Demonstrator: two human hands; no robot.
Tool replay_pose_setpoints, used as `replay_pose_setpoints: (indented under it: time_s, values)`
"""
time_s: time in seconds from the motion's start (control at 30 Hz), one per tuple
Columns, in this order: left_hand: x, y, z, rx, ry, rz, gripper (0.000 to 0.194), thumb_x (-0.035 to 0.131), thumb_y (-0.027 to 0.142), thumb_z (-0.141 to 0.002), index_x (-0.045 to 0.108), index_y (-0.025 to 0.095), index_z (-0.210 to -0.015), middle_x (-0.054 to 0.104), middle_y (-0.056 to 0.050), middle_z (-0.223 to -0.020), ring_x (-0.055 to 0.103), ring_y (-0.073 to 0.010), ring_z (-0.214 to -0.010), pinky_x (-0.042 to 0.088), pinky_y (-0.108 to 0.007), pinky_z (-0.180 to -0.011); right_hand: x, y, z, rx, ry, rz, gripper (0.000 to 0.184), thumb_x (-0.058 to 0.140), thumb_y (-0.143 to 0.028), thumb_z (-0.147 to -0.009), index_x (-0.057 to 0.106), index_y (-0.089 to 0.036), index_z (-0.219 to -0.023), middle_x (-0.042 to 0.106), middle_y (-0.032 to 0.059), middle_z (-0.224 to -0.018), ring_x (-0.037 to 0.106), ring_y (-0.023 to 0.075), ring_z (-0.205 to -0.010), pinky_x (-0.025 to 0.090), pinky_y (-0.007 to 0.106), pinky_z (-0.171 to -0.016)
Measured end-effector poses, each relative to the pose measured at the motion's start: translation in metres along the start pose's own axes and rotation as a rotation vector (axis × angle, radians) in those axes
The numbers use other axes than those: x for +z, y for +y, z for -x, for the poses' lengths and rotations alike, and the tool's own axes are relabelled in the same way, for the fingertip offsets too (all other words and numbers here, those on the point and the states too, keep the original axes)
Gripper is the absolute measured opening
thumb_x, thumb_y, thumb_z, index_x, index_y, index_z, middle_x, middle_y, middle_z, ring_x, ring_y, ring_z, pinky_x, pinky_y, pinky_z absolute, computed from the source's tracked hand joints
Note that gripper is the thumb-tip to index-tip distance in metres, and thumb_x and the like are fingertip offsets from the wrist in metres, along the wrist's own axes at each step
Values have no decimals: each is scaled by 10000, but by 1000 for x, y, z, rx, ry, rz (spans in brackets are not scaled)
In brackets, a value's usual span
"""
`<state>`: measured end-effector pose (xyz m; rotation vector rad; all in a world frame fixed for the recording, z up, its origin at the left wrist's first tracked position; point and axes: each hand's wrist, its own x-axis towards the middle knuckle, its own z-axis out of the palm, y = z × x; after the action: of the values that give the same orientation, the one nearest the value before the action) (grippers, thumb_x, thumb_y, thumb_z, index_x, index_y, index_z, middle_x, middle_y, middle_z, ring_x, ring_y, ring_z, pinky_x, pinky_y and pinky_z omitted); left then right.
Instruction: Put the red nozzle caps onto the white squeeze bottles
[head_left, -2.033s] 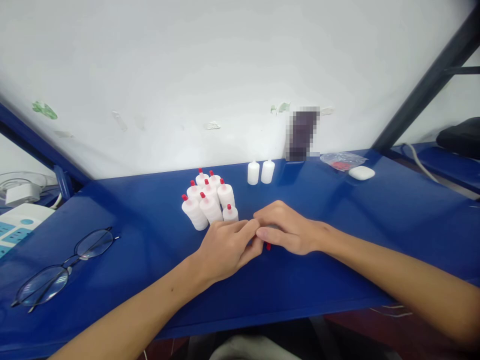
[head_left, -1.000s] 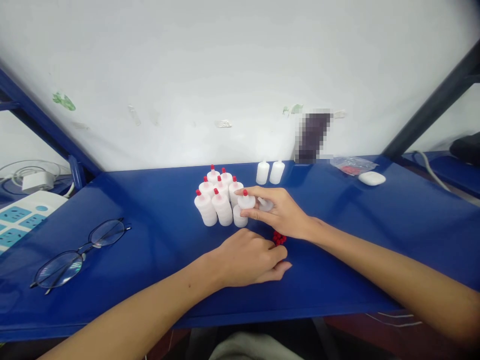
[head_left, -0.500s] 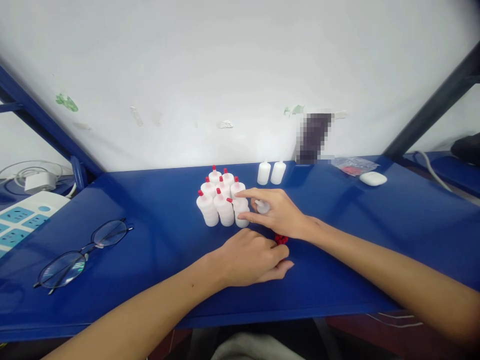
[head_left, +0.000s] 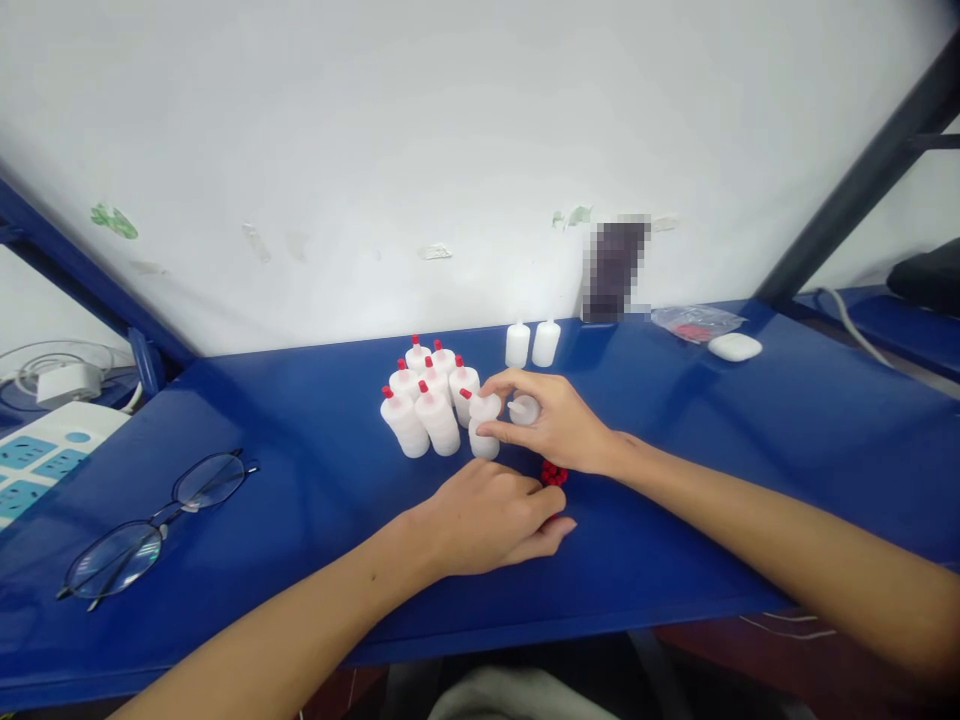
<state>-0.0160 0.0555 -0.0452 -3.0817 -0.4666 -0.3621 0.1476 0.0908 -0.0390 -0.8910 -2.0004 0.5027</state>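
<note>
My right hand (head_left: 559, 425) pinches a small white bottle with a red cap (head_left: 484, 407) at the right edge of a cluster of red-capped white bottles (head_left: 424, 400); a second, uncapped bottle (head_left: 523, 409) rests in its palm. That pinched bottle leans over another white bottle (head_left: 484, 443) standing on the blue tabletop (head_left: 300, 500). My left hand (head_left: 495, 520) lies curled, knuckles up, on the table just in front, beside a little heap of loose red caps (head_left: 553, 473). What its fingers hold is hidden.
Two uncapped white bottles (head_left: 531, 343) stand near the wall. A pair of glasses (head_left: 150, 530) lies at the left, a power strip (head_left: 45, 460) beyond it. A white case (head_left: 735, 346) and a clear bag (head_left: 694, 322) sit at the back right.
My right hand carried the capped bottle from the table centre to the cluster's right edge and now tilts it there. My left hand drew back to the red caps and stays put.
</note>
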Motion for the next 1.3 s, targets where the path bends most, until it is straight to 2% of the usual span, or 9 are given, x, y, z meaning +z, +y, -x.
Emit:
replay_pose_setpoints:
  time_s: [0.17,0.4,0.77,0.97,1.03,1.13,1.2,1.3]
  values:
    - [0,-1,0,-19,6,-10,294,463,329,-986,586,164,-776,615,-1,-622,585,-159,-566,413,-270,-560,-1,2,1,-62,-14,17,302,726,-416,-818,627,-206,-1009,665,16,-936,614,155,-840,474,279,-781]
    - [0,-3,-1,23,116,-27,291,448,302,-986,623,145,-816,653,-43,-803,633,-189,-759,494,-312,-732,-2,0,3,-76,-36,34,276,712,-389,-832,617,-206,-1015,676,19,-978,617,158,-860,472,275,-787]
    - [1,-4,0,7,137,-17,266,476,292,-973,638,145,-823,654,-41,-799,633,-188,-773,516,-317,-772,-8,1,7,-28,-68,72,302,696,-398,-835,596,-208,-1049,686,14,-1021,655,162,-896,500,260,-801]
    - [2,-4,0,-12,143,-5,277,481,299,-972,623,150,-786,638,-29,-761,620,-183,-729,501,-306,-714,-12,2,7,-49,-96,62,296,678,-400,-856,604,-220,-1079,691,20,-1084,653,172,-975,493,275,-855]
    - [2,-4,0,-44,154,-12,282,481,296,-971,610,156,-763,626,-19,-724,604,-176,-689,480,-298,-664,-15,1,7,-58,-35,48,257,643,-406,-883,603,-212,-1047,693,22,-1020,650,165,-924,490,273,-823]
    - [2,-3,0,-119,188,-4,285,468,285,-976,579,161,-745,607,-2,-677,569,-154,-614,427,-276,-582,-20,1,11,-38,40,35,223,516,-404,-958,582,-192,-938,635,-2,-799,589,124,-702,450,249,-661]
    - [2,-4,0,-185,249,29,282,457,279,-981,548,164,-740,584,14,-638,532,-131,-552,385,-255,-532,-22,2,15,-50,-2,2,274,420,-403,-991,544,-186,-877,551,-21,-706,497,102,-596,390,246,-584]
    - [1,-4,2,-253,400,110,254,445,257,-984,505,170,-753,526,48,-579,450,-91,-467,330,-225,-475,-23,1,20,-95,-114,-102,286,356,-425,-991,471,-192,-871,448,-41,-663,392,92,-549,328,251,-547]
